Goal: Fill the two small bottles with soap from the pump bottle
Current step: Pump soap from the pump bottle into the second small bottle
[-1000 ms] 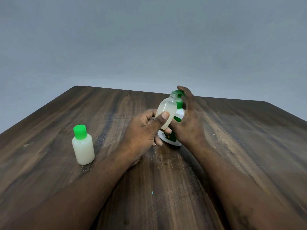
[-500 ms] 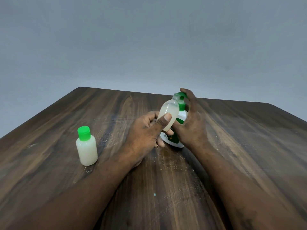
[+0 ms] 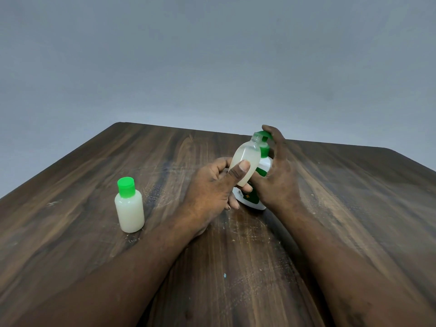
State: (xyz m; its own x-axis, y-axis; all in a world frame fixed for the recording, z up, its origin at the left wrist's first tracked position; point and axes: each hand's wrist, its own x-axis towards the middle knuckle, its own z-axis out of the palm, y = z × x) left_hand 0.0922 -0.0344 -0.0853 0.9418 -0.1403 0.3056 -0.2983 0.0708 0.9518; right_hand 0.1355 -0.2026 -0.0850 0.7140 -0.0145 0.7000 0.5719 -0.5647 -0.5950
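My left hand [image 3: 212, 187] grips an uncapped small translucent bottle [image 3: 245, 159], tilted so its open mouth sits right under the green pump spout. Whitish soap fills part of it. Behind it stands the white pump bottle [image 3: 253, 197] with a green label and green pump head, mostly hidden by my hands. My right hand [image 3: 276, 175] wraps the pump bottle, its index finger lying on top of the pump head. A second small bottle [image 3: 129, 208], full of whitish soap and closed with a green cap, stands upright on the table to the left, apart from both hands.
Everything sits on a dark wooden table [image 3: 354, 208] with scuffed, worn patches. Its far edge meets a plain grey wall. My two forearms stretch across the near half of the table.
The view has shifted slightly. My right index finger stays on the pump head and the held bottle remains at the spout. The capped bottle has not moved.
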